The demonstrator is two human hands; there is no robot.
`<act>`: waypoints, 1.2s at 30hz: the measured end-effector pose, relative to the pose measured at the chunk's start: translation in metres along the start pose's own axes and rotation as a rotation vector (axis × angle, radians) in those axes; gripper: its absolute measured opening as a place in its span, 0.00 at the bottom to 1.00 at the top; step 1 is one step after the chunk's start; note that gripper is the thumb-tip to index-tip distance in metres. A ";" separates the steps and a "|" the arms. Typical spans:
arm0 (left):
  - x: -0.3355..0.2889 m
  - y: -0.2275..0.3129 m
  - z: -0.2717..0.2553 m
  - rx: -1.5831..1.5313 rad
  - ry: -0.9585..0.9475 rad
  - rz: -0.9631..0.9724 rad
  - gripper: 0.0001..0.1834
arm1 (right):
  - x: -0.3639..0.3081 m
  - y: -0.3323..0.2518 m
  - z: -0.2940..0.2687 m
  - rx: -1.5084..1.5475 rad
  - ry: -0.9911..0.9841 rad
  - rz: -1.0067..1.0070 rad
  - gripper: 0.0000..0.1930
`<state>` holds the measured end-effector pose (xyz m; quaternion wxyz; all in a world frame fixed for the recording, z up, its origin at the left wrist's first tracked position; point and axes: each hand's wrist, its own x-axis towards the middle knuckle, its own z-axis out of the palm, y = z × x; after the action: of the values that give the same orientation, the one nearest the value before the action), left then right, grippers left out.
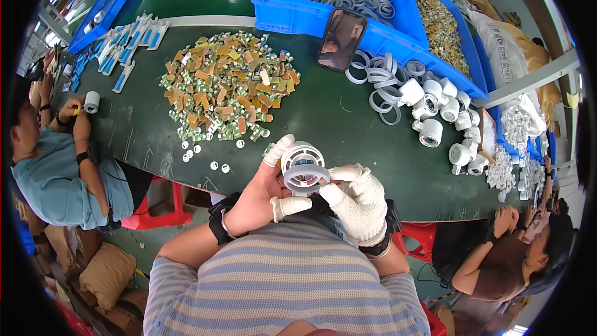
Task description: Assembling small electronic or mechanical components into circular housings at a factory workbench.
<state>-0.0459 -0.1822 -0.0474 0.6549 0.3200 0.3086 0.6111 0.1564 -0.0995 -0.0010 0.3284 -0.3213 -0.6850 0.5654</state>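
Note:
In front of my chest, my left hand (250,194) grips a round white housing (302,149), its fingers curled around the side; its thumb and a fingertip wear white covers. A grey plastic ring (290,182) sits at the housing's near, open end, tilted toward me. My right hand (360,206), in a white knitted glove, pinches the right edge of this ring with thumb and finger. Whether the ring is seated or only resting against the housing, I cannot tell. Just beyond my left hand lies a pile of small green and tan circuit boards (230,84).
Behind stands a blue crate (292,17) of grey rings, a phone (342,38) leaning on it. Loose rings (387,94) and white camera-like housings (429,132) lie right. White round stickers (214,165) dot the table (348,130). Co-workers sit on both sides, one holding a white housing (91,102).

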 end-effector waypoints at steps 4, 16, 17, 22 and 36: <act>0.001 -0.001 -0.001 0.041 0.005 0.049 0.62 | -0.001 -0.001 0.000 -0.045 -0.007 0.016 0.11; -0.003 0.010 0.002 0.778 -0.120 0.174 0.42 | 0.024 0.000 0.010 -0.599 -0.149 -0.299 0.35; -0.004 0.010 0.001 0.811 -0.143 0.190 0.41 | 0.024 0.003 0.015 -0.609 -0.073 -0.364 0.30; -0.003 0.006 0.000 0.859 -0.161 0.241 0.45 | 0.030 0.004 0.020 -0.572 -0.056 -0.317 0.24; 0.026 0.042 -0.063 1.678 -0.006 0.260 0.22 | 0.035 0.020 -0.052 -0.847 0.220 -0.388 0.08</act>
<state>-0.1192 -0.1513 -0.0524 0.1258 0.7344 0.6187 0.2491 0.1797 -0.0390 -0.0099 0.3387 -0.3509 -0.8637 0.1272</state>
